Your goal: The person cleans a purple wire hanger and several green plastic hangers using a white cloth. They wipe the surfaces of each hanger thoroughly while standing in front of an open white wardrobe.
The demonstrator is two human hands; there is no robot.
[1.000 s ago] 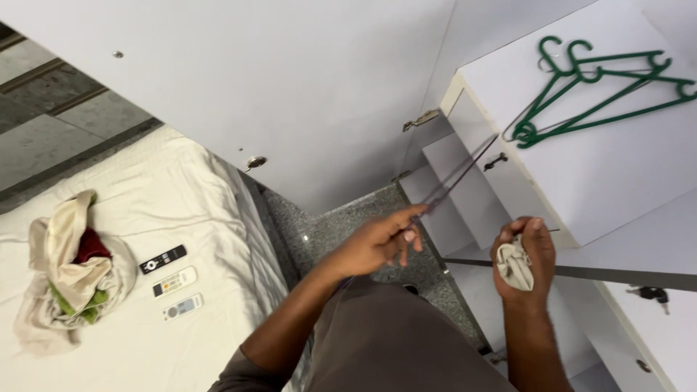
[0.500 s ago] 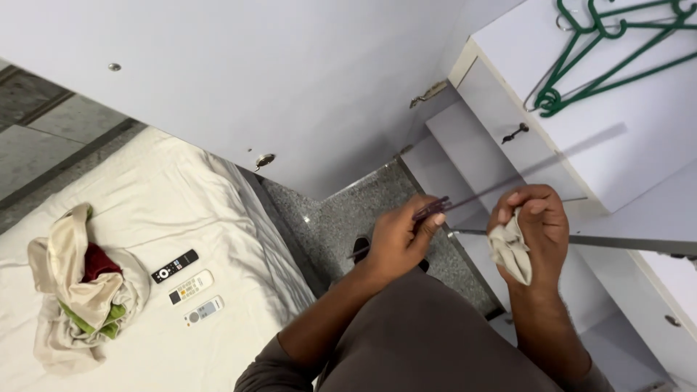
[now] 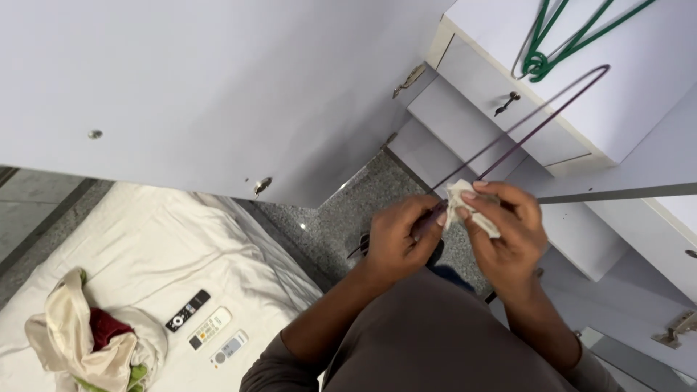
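My left hand [image 3: 398, 239] pinches the near end of a dark purple wire hanger [image 3: 534, 123], fingers closed on it, while my right hand [image 3: 504, 229] clamps a crumpled pale cloth [image 3: 465, 207] against the same wire. Both hands meet over my lap, wrists bent inward. The hanger slants up toward the white drawer unit [image 3: 508, 116], whose top carries green hangers [image 3: 563, 36].

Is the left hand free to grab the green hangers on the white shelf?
Probably not right now. The left hand is pinching the dark purple hanger, with the right hand holding a pale cloth against it. The green hangers lie farther off, with open space between.
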